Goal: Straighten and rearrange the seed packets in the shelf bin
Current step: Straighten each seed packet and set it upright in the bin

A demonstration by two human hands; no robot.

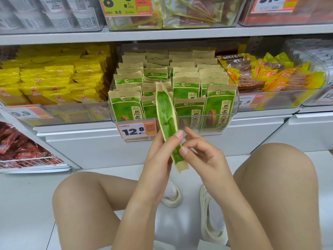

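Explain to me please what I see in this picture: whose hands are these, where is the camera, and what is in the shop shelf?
There is no machine here. A person wears a camera on the head, and it looks forward and down, so you see that person's own hands and bent knees in front of a shop shelf.

The left hand grips one green seed packet, seen nearly edge-on, in front of the shelf. The right hand is close beside it, and its fingertips touch the lower part of the packet.

Behind stands a clear plastic bin filled with rows of the same green packets, standing upright. An orange price tag on its front reads 12.8. The bin to the left holds yellow packets, and the bin to the right holds yellow and red-brown snack packs.
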